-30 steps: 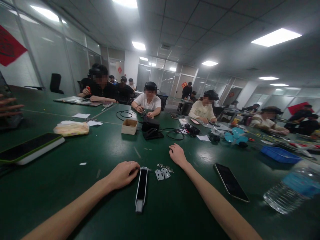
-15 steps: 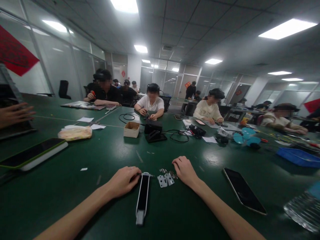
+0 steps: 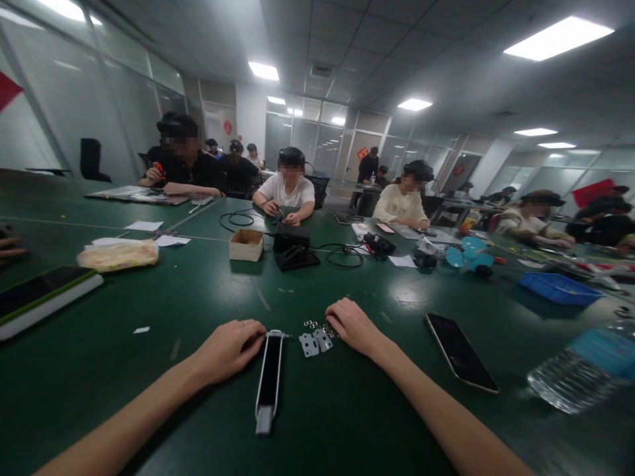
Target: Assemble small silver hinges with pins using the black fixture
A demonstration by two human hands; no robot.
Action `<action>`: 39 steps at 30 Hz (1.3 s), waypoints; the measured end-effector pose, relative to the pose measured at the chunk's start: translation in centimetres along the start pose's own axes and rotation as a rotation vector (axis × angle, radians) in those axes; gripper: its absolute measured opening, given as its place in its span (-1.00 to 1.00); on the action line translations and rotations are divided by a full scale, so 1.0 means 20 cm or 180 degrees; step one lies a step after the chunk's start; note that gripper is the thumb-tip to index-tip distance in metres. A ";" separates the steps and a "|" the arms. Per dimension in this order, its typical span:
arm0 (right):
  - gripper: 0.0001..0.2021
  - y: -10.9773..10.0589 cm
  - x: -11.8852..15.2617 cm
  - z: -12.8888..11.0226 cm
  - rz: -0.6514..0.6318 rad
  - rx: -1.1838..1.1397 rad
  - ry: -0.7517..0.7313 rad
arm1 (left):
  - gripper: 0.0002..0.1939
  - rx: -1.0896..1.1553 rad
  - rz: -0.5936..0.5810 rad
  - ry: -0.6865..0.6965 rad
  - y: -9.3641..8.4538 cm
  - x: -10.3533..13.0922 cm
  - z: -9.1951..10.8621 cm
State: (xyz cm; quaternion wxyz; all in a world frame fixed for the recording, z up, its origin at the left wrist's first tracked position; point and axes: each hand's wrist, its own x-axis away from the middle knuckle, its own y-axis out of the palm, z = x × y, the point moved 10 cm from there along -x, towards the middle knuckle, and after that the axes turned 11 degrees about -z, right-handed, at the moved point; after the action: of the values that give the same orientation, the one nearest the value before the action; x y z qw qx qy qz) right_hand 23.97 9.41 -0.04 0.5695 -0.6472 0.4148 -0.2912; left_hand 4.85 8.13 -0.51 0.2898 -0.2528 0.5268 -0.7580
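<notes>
A long black strip with a pale frame [image 3: 270,373] lies on the green table [image 3: 218,291], its grey end toward me. Just left of its top end rests my left hand [image 3: 231,350], fingers curled; whether it grips anything is hidden. To the right of the strip lie two small metal plates [image 3: 315,343]. Several small metal rings [image 3: 311,324] are scattered behind and beside the plates. My right hand [image 3: 351,322] rests at the right edge of the rings, fingertips bent down to the table; what is under them cannot be made out.
A phone [image 3: 461,352] and a water bottle [image 3: 580,363] lie to the right. Farther back are a small open box [image 3: 247,245], a black device [image 3: 294,246], cables, a blue fan [image 3: 469,254] and a blue tray [image 3: 560,289]. Several people sit around the tables.
The view has turned slightly right and down, so things appear shifted left and up. More of the bottle shows. Both hands stay in place beside the parts.
</notes>
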 end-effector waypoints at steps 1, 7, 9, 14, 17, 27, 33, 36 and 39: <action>-0.87 -0.01 0.00 0.00 0.0017 0.0003 -0.0005 | -0.70 -0.0011 0.0023 0.0022 0.00 0.00 0.00; -0.85 -0.04 0.03 -0.04 -0.0127 0.0185 -0.0193 | -0.69 -0.0036 0.0100 0.0111 -0.02 0.01 0.02; -0.84 -0.02 0.03 -0.04 -0.0343 0.0181 -0.0218 | -0.69 -0.0044 0.0128 0.0122 -0.02 0.01 0.03; -0.82 0.01 0.03 -0.02 -0.0542 0.0064 -0.0143 | -0.69 -0.0075 0.0159 0.0083 -0.01 0.01 0.01; -0.81 0.00 0.03 -0.02 -0.0568 0.0055 -0.0083 | -0.71 -0.0074 0.0166 0.0083 -0.01 0.01 0.01; -0.81 0.01 0.03 -0.02 -0.0628 -0.0053 0.0100 | -0.72 -0.0081 0.0245 0.0126 -0.02 0.02 0.02; -0.81 0.01 0.01 -0.06 -0.0475 0.0303 0.0024 | -0.73 -0.0055 0.0245 0.0146 -0.01 0.01 0.00; -0.81 0.01 0.01 -0.07 -0.0402 0.0441 0.0003 | -0.73 -0.0064 0.0263 0.0145 0.00 0.01 -0.01; -0.83 0.01 0.01 -0.07 -0.0326 0.0453 0.0009 | -0.74 -0.0082 0.0239 0.0106 0.00 0.01 -0.02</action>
State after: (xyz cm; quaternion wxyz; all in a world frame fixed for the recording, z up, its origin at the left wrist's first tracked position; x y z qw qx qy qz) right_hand 22.89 8.64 0.04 0.5979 -0.6249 0.3603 -0.3496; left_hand 4.45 8.17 -0.65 0.3060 -0.2239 0.5504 -0.7439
